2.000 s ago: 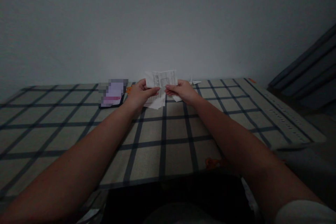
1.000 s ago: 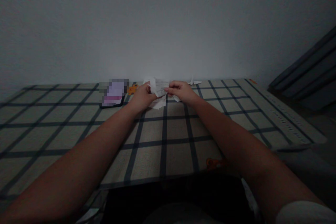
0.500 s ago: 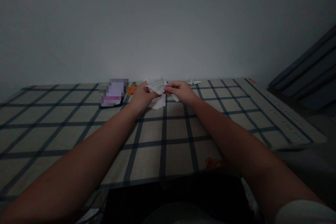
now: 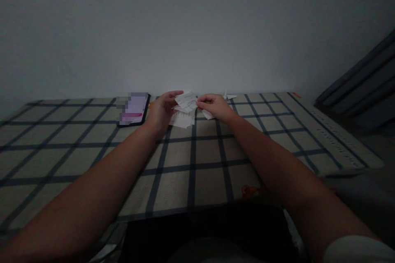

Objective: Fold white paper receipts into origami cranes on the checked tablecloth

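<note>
A folded piece of white paper (image 4: 187, 101) with faint printed or written lines is raised over the far part of the table. My right hand (image 4: 217, 107) pinches its right edge between thumb and fingers. Beside the paper's left edge, my left hand (image 4: 159, 111) is open, fingers apart; whether a fingertip still touches the paper I cannot tell. More white paper sheets (image 4: 182, 120) lie on the cloth just below. A white corner of paper (image 4: 207, 114) shows under my right hand.
A checked tablecloth (image 4: 175, 152) covers the table, which meets a plain wall (image 4: 197, 28). On the left lies a phone (image 4: 133, 109) with a blurred screen. A small folded white paper shape (image 4: 230, 96) rests behind my right hand. Dark curtain (image 4: 364, 82) hangs at right.
My left hand has loosened from the paper and moved slightly left, its fingers spreading. The folded paper has shifted a little right, still pinched by my right hand.
</note>
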The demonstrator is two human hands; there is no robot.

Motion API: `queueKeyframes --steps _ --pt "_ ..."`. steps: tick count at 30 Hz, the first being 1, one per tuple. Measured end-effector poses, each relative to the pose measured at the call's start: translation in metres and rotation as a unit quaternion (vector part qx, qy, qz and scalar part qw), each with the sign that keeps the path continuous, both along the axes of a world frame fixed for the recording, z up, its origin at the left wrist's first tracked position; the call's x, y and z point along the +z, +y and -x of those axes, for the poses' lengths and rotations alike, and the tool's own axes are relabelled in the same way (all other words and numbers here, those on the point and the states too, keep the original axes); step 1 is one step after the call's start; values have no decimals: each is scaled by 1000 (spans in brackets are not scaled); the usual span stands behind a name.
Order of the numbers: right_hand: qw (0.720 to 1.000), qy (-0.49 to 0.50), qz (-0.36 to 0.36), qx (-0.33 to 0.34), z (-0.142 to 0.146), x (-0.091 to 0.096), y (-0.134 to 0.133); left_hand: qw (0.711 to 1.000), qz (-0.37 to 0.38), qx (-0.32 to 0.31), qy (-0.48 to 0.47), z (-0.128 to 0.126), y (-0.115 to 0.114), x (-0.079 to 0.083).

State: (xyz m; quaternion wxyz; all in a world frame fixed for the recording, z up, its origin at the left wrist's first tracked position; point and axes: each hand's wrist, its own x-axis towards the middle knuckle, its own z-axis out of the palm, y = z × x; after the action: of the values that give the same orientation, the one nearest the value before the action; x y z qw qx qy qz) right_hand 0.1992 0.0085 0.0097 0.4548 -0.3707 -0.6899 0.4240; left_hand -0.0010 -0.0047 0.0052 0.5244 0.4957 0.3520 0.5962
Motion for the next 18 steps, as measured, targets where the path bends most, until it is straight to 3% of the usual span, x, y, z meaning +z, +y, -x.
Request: queueKeyframes --steps 2,8,18 --pt "1000 -7 -14 7 -1 -2 1 1000 23 -4 -14 1 0 2" --pt "999 -19 -34 21 -1 -4 2 996 18 9 82 2 3 -4" --pt "1000 27 -8 13 3 -5 6 997 27 -30 72 0 2 -5"
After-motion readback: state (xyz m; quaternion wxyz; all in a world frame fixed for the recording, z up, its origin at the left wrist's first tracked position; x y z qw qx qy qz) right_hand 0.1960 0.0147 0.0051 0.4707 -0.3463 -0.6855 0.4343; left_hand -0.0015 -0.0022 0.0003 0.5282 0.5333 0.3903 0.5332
